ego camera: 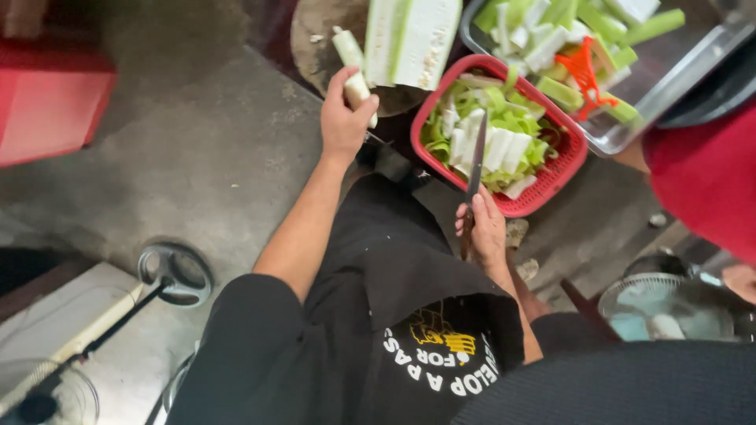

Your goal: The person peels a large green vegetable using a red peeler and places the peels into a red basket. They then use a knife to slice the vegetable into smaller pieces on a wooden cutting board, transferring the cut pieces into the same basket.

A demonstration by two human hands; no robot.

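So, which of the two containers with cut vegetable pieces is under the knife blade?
The red plastic basket: the knife in the right hand points over it. The metal tray, farther away, holds an orange peeler instead.

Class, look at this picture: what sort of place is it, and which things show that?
Probably a floor-level food preparation area: a red basket of cut vegetables, a metal tray, and a knife in the right hand.
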